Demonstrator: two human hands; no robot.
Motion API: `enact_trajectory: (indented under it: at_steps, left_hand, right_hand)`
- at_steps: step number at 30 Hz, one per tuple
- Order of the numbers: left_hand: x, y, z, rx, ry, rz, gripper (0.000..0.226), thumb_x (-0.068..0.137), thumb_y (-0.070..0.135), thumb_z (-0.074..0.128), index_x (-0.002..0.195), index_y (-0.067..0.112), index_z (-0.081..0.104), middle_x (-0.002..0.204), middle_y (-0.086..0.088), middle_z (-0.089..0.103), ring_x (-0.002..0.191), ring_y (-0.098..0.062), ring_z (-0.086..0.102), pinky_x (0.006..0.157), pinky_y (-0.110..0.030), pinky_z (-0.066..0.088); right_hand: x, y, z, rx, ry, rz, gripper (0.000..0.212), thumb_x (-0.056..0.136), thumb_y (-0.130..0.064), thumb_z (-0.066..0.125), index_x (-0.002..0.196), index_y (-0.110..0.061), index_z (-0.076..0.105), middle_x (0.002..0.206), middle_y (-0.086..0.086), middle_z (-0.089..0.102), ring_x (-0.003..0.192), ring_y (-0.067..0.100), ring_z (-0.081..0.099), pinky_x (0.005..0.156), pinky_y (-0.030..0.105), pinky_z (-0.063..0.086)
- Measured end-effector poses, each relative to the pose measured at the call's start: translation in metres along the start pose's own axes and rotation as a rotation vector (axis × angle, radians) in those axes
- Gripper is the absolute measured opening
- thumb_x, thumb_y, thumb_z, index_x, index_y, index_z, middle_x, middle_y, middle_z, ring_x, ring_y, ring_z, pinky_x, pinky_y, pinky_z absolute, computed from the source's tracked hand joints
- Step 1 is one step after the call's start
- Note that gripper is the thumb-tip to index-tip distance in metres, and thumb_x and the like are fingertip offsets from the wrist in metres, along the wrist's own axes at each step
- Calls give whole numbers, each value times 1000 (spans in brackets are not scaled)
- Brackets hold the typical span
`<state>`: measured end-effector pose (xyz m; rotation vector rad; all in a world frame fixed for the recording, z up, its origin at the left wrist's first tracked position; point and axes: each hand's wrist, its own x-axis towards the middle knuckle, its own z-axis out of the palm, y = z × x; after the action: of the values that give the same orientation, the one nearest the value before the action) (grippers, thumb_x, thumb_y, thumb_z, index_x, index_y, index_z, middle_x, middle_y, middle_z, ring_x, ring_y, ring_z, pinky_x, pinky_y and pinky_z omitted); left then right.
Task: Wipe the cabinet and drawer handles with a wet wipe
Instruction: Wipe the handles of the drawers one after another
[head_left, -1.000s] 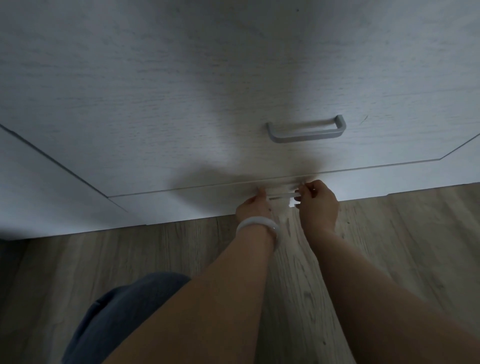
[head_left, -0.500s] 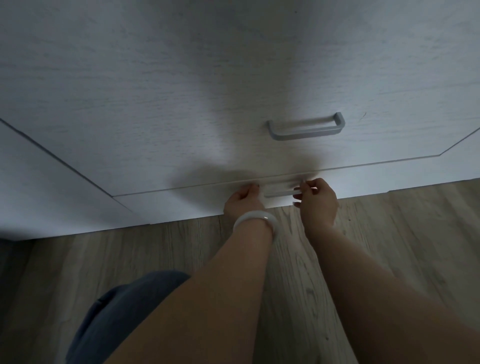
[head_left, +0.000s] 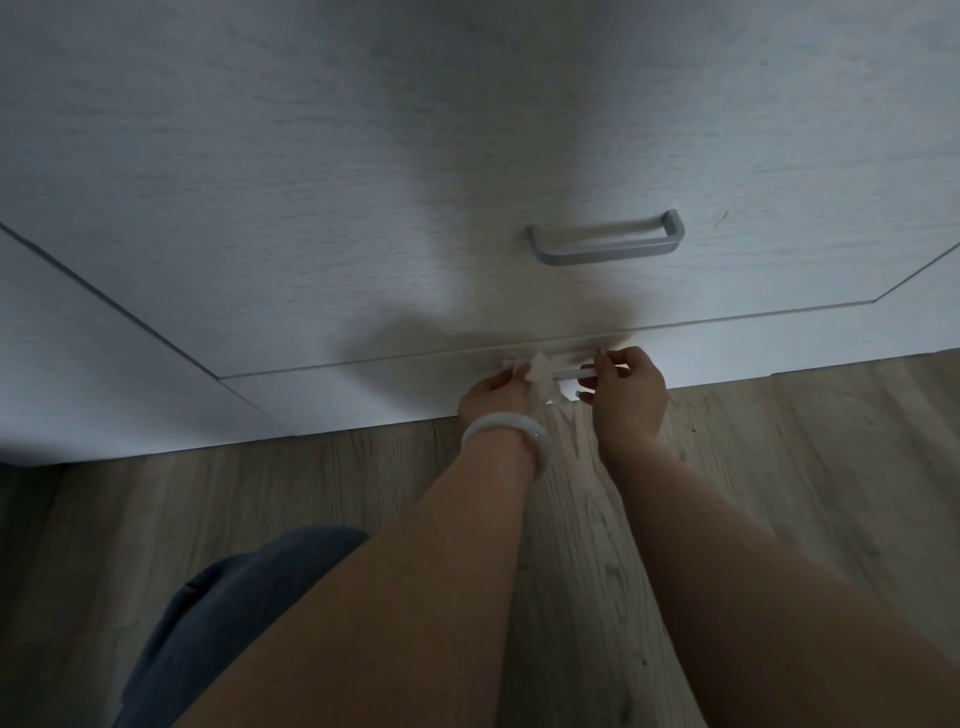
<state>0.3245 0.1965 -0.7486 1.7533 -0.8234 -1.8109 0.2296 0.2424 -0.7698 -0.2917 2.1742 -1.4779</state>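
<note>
The wet wipe (head_left: 540, 375) is pinched in the fingers of the left hand (head_left: 493, 397) and pressed against the left end of the lower drawer handle (head_left: 574, 371), low on the cabinet front just above the floor (head_left: 779, 467). The wipe appears to be bunched around the bar so that several of its sides are covered at once. The right end of the same handle is held by the curled fingers of the right hand (head_left: 626, 387), probably to steady the drawer against the rubbing. The wipe thus lies inside the left grip, just left of the right grip, with a short bare stretch of bar between them. The upper drawer handle (head_left: 605, 239) is left untouched, farther up the front.
</note>
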Motion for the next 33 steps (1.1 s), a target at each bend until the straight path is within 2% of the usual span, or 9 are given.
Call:
enact_trajectory:
  at_steps: [5, 7, 10, 13, 16, 19, 23, 25, 33]
  left_hand:
    - [2, -3, -4, 16, -73, 13, 31, 93, 17, 59, 116, -3, 63, 75, -2, 59, 56, -7, 54, 44, -9, 42]
    - [0, 0, -4, 69, -103, 46, 36, 96, 21, 55, 119, -6, 60, 83, -4, 59, 58, -5, 59, 52, -8, 43]
    - [-4, 3, -6, 89, -91, 65, 41, 98, 28, 51, 119, -5, 61, 95, -8, 66, 90, -21, 62, 78, -17, 45]
    - [-6, 1, -4, 63, -49, 88, 37, 94, 26, 57, 119, -1, 63, 117, -18, 66, 85, -17, 56, 56, -9, 42]
    - [-3, -3, 2, -10, -17, 51, 35, 91, 19, 63, 120, 1, 61, 124, -14, 64, 92, -18, 58, 70, -16, 44]
    - [-3, -4, 6, -74, 4, 56, 38, 89, 16, 65, 123, 0, 60, 114, -7, 64, 91, -15, 57, 53, -5, 40]
    - [-1, -6, 11, -124, 22, 16, 35, 86, 12, 69, 118, -1, 63, 87, -6, 65, 76, -17, 60, 61, -18, 47]
    - [2, -7, 13, -146, 15, -5, 32, 86, 12, 69, 115, -1, 65, 73, -2, 62, 62, -12, 57, 50, -12, 46]
    - [4, -5, 11, -66, -1, -39, 25, 86, 18, 69, 106, 2, 68, 69, -1, 60, 55, -8, 53, 36, -7, 37]
  right_hand:
    - [-2, 0, 0, 16, -2, 13, 12, 95, -14, 55, 84, -10, 59, 83, 13, 69, 66, 22, 70, 71, 44, 60]
    - [-3, -2, 1, 37, 4, 20, 13, 94, -12, 55, 81, -12, 57, 85, 17, 69, 66, 25, 70, 69, 46, 60]
    - [-3, -4, 2, 47, 13, 31, 22, 93, -12, 55, 72, -19, 53, 85, 18, 68, 66, 27, 69, 69, 45, 60]
    - [-4, -4, 3, 69, 16, 40, 22, 93, -13, 55, 72, -17, 53, 81, 16, 66, 66, 28, 69, 69, 42, 60]
    - [-4, -4, 2, 44, 20, 30, 18, 94, -12, 54, 76, -14, 53, 82, 14, 66, 62, 24, 68, 71, 42, 60]
    - [-2, -4, 2, 43, 27, 18, 18, 94, -12, 54, 77, -12, 55, 81, 11, 70, 60, 20, 68, 72, 42, 59]
    - [4, 0, 4, 112, 31, 42, 21, 93, -10, 56, 72, -12, 56, 75, 7, 71, 61, 16, 69, 76, 43, 59]
    - [6, 1, 5, 151, 33, 59, 23, 92, -8, 56, 69, -12, 56, 72, 6, 70, 62, 16, 69, 77, 43, 59]
    - [8, 2, 7, 204, 41, 106, 24, 91, -9, 58, 68, -12, 55, 69, 5, 71, 61, 16, 69, 79, 43, 58]
